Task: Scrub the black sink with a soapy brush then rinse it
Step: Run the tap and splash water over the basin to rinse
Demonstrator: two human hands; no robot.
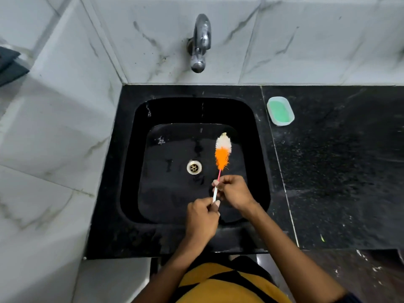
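Two hands grip brush [222,154] over sink [131,162]; soap dish [280,111] right.

Both forearms reach forward and converge. The left hand [202,217] sits nearer the body, fingers curled, pinching the handle end of the brush [222,155]. The right hand [232,191], just ahead, grips the handle higher up.

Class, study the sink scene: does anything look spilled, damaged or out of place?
Nothing stands out. The brush is held over the sink by both hands; the soap dish sits upright on the counter.
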